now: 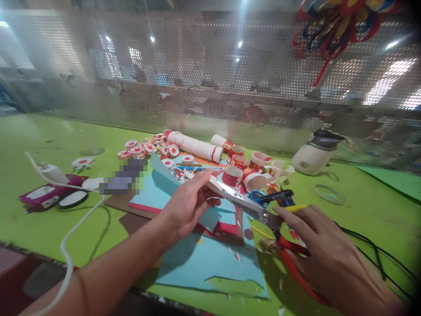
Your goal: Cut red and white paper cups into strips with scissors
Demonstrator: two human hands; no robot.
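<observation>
toward the left edge of the green table (39, 131) lie a purple phone (46, 195) with a white cable (66, 245). further right, near the middle, the left hand (189, 204) pinches a piece of blue paper (210, 217) between thumb and fingers, above larger blue sheets (210, 263). behind it sit red and white paper cups (243, 169) and round cut-outs (141, 149). the right hand (325, 252) is closed on the red handles of the scissors (250, 204), blades together and pointing at the left fingers. the blade tips sit just beside those fingers, so a careless snip could nick them; the loosely held paper could slip and tear. a white pot (314, 156) stands near the far right edge.
</observation>
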